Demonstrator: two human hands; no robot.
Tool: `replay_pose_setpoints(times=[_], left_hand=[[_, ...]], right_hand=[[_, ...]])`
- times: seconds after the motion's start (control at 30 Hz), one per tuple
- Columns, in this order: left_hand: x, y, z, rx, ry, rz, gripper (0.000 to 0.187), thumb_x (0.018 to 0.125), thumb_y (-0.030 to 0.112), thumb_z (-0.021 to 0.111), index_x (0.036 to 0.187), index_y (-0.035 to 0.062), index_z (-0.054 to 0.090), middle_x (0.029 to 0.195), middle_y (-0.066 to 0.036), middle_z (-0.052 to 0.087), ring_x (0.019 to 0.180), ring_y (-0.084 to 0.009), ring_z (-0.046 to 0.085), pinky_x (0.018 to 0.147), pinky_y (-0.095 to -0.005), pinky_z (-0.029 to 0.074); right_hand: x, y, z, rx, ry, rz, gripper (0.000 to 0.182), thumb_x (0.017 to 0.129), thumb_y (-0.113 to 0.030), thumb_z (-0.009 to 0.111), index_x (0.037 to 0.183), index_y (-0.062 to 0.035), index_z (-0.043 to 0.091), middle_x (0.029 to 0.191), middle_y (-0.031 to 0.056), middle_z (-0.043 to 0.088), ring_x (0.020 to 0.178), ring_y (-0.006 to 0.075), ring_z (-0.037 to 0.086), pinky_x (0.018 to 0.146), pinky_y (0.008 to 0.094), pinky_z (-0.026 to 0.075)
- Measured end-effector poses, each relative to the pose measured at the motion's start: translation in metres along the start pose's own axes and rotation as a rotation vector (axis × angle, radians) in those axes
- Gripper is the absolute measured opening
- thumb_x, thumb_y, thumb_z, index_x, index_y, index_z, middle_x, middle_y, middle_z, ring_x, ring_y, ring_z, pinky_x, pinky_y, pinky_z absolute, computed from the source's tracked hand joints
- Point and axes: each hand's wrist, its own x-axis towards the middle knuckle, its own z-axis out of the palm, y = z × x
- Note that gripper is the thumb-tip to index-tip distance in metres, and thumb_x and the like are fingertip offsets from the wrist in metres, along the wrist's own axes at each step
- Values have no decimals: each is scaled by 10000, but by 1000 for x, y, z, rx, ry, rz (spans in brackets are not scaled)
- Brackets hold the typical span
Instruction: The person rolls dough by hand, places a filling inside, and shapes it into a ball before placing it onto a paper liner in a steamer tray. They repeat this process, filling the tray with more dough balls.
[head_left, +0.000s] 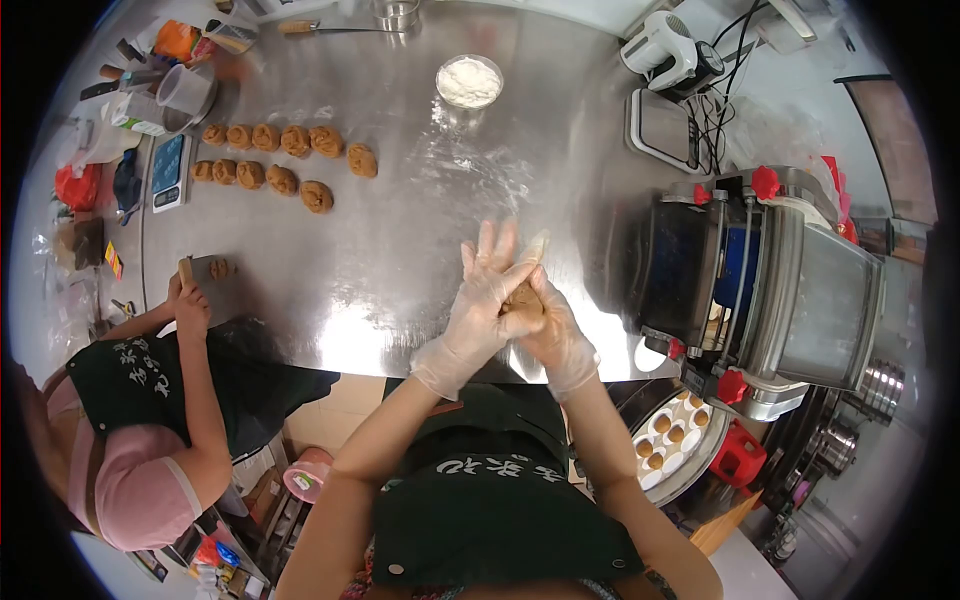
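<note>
Both my hands wear clear plastic gloves and meet over the near edge of the steel table (400, 255). A brown dough piece (523, 298) sits in my right hand (560, 335), whose fingers curl round it; part of the dough is hidden. My left hand (474, 312) has its fingers stretched out and spread, with its thumb side against the dough. Two rows of brown dough lumps (265, 137) lie further off to the left. Straight ahead stands a bowl of white flour (469, 82), and flour is dusted on the steel before it.
At left, a co-worker's hands (190, 300) hold a scraper (186, 270) beside cut dough. A blue-topped scale (170, 172) stands behind them. To my right are a roller machine (790, 290), another scale (662, 130), a hand mixer (660, 50) and a white tray (660, 470) holding several dough balls.
</note>
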Motion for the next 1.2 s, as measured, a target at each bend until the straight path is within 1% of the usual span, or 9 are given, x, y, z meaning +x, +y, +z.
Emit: replay_pose_setpoints(times=[0.07, 0.17, 0.23, 0.5, 0.67, 0.77, 0.93, 1.07, 1.2], left_hand=[[1, 3, -6, -395, -89, -135, 831, 747, 235, 803, 1519, 144, 510, 1592, -216, 399, 1494, -399, 308, 1230, -529, 239], [-4, 8, 9, -858, 9, -362, 853, 732, 297, 801, 1520, 150, 511, 1618, -224, 336, 1508, -432, 244, 1228, -563, 200], [-11, 15, 29, -995, 132, -510, 870, 722, 338, 800, 1521, 153, 511, 1636, -229, 295, 1517, -455, 201, 1227, -585, 174], [1, 9, 8, -420, -64, -79, 850, 758, 347, 758, 1533, 131, 484, 1652, -227, 253, 1518, -452, 198, 1242, -572, 135], [-9, 33, 32, -1111, 176, -518, 622, 894, 119, 665, 1490, 29, 508, 1524, -187, 524, 1452, -345, 452, 1262, -453, 223], [-22, 11, 68, -760, 164, -378, 586, 939, 129, 648, 1499, 36, 498, 1537, -167, 516, 1451, -313, 456, 1243, -434, 274], [-3, 14, 36, -522, -60, -86, 986, 717, 455, 780, 1586, 177, 406, 1694, -264, 90, 1536, -549, 50, 1232, -628, 112], [-17, 29, 62, -932, 338, -363, 525, 1009, 163, 622, 1499, 31, 490, 1517, -187, 525, 1394, -240, 509, 1171, -375, 390], [-27, 26, 78, -576, 290, -514, 506, 978, 146, 648, 1468, 72, 550, 1460, -206, 573, 1333, -269, 565, 1128, -382, 438]], right_hand=[[12, -11, -9, 109, 20, 216, 694, 1077, -532, 417, 1554, -34, 340, 1472, 119, 506, 1362, 228, 500, 1156, 371, 423], [16, 3, -33, 88, -203, 58, 670, 1075, -525, 429, 1532, -38, 370, 1465, 119, 511, 1361, 224, 499, 1156, 372, 428], [3, 10, 9, 69, 67, -147, 657, 1072, -526, 440, 1512, -41, 392, 1452, 119, 517, 1339, 227, 515, 1149, 379, 435], [10, -22, -24, 153, 16, 317, 604, 1087, -509, 404, 1481, -52, 427, 1382, 134, 556, 1293, 262, 545, 1094, 407, 487], [-6, 4, -15, 59, -61, -188, 769, 1066, -592, 370, 1545, 9, 337, 1531, 164, 463, 1411, 293, 461, 1198, 423, 369], [-6, 1, -8, -30, 146, -181, 677, 1093, -495, 397, 1533, 19, 356, 1512, 167, 478, 1409, 288, 465, 1201, 416, 369], [2, -39, -40, -59, -75, 298, 494, 1114, -260, 395, 1520, 19, 367, 1497, 179, 485, 1387, 265, 487, 1190, 397, 398], [-9, -17, -19, 14, 36, 3, 537, 1110, -287, 409, 1553, 7, 331, 1533, 150, 458, 1435, 256, 432, 1208, 392, 364], [-5, -2, -32, 17, 52, -46, 559, 1092, -283, 439, 1574, -22, 325, 1588, 145, 408, 1481, 254, 382, 1225, 394, 334]])
